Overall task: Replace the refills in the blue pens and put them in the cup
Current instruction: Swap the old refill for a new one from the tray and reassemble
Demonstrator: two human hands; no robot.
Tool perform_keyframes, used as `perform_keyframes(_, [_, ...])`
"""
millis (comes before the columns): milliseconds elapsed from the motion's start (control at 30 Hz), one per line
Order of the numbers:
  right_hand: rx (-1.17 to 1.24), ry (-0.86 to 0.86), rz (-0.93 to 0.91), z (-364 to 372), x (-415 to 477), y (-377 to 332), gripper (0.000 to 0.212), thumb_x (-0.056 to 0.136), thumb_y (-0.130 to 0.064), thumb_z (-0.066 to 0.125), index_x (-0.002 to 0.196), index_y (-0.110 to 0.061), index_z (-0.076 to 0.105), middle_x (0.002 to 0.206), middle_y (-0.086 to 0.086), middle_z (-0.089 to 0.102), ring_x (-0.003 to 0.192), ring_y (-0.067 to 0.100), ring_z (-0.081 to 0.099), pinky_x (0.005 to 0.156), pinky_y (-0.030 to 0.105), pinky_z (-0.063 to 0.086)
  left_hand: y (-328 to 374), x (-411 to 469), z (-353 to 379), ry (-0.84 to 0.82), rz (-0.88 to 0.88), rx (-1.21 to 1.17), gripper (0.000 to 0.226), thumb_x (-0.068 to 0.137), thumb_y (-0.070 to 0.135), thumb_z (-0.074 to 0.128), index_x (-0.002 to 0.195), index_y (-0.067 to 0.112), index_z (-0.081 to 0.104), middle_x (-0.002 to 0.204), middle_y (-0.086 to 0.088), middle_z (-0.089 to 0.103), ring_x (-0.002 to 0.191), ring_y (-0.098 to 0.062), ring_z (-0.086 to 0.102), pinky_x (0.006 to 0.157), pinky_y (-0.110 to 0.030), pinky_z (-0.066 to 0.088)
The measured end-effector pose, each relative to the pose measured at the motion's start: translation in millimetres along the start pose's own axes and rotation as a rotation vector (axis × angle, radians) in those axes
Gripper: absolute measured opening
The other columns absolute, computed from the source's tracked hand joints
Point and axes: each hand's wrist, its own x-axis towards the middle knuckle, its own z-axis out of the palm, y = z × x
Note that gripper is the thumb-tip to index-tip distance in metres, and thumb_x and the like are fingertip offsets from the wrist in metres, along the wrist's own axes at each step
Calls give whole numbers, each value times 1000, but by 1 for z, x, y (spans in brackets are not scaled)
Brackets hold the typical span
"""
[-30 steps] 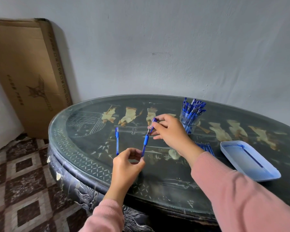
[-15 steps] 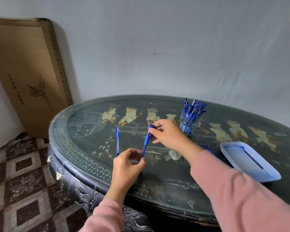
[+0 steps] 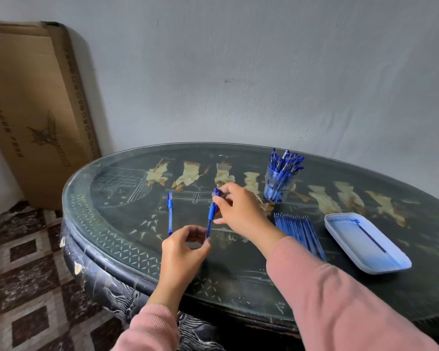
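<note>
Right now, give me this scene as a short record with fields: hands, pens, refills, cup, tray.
left hand: pinches lower end of the held pen
right hand: pinches its upper end
held pen: roughly upright, above the table
loose pen: lies on table, left of the hands
cup: holds many blue pens, behind right hand
refills: bundle lying flat, left of tray
tray: right side, single refill inside

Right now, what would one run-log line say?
left hand: pinches lower end of held pen | right hand: grips its top | cup: holds pens | spare pen: lies on table
</note>
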Motion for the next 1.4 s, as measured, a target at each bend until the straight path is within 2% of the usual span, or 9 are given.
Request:
perform_keyframes(333, [19, 50, -9, 4, -6, 6, 7, 100, -19, 54, 104, -14, 54, 107, 8, 64, 92, 18, 69, 69, 36, 62, -1, 0, 0, -12, 6, -7, 18, 74, 6, 78, 83, 20, 72, 76, 11, 71, 77, 2, 65, 67, -6, 48])
perform_keyframes(500, [-44, 97, -78, 12, -10, 23, 15, 99, -20, 55, 109, -26, 45, 94, 6, 67, 83, 19, 70, 73, 42, 61, -1, -1, 1, -37, 19, -27, 21, 75, 3, 77, 85, 20, 71, 80, 10, 71, 78, 2, 66, 64, -6, 49])
perform_keyframes(667, [43, 169, -100, -5, -12, 26, 18, 96, -15, 60, 97, -27, 47, 90, 2, 66, 82, 15, 70, 70, 38, 62, 1, 1, 4, -67, -13, -104, 19, 79, 6, 76, 92, 18, 70, 88, 7, 72, 77, -2, 69, 65, -14, 55])
perform_keyframes(733, [81, 264, -107, -34, -2, 21, 20, 96, -13, 60, 100, -26, 45, 94, 5, 67, 81, 17, 71, 69, 36, 62, 2, 1, 4, -49, -29, -138, 20, 79, 8, 77, 94, 20, 70, 88, 7, 72, 78, -2, 69, 65, -12, 53])
perform_keyframes(933, [7, 761, -208, -134, 36, 4, 31, 94, -12, 62, 116, -20, 42, 91, 4, 63, 75, 30, 70, 72, 52, 58, -1, 3, 2, -13, -44, -135, 16, 82, 15, 77, 93, 25, 70, 85, 13, 72, 80, 0, 68, 70, -12, 53])
perform_keyframes(1033, [-41, 869, -261, -162, 51, -3, 38, 93, -10, 59, 122, -25, 40, 87, 1, 63, 75, 32, 69, 75, 53, 57, -3, 4, 2, -9, -44, -117, 14, 82, 18, 76, 92, 27, 70, 84, 22, 70, 82, 0, 68, 74, -15, 54])
perform_keyframes(1100, [-82, 868, -283, -167, 59, -3, 38, 94, -8, 58, 120, -28, 39, 84, 1, 62, 76, 30, 68, 74, 47, 57, -4, 4, 2, -5, -48, -122, 14, 83, 19, 76, 91, 27, 70, 84, 24, 69, 82, 0, 68, 74, -15, 54])
perform_keyframes(1200, [-168, 818, -274, -166, 66, 1, 33, 95, -6, 57, 122, -17, 42, 86, 4, 63, 77, 27, 64, 70, 34, 50, -4, 5, 2, 3, -62, -137, 13, 83, 18, 76, 91, 27, 70, 84, 21, 70, 82, -1, 69, 75, -22, 57])
perform_keyframes(1400, [-327, 691, -180, -158, 74, 24, 23, 98, -11, 56, 117, -14, 43, 82, 10, 65, 70, 28, 59, 63, 33, 47, -8, 6, 3, 10, -96, -179, 13, 84, 18, 74, 89, 29, 71, 82, 16, 71, 82, -7, 70, 77, -40, 60])
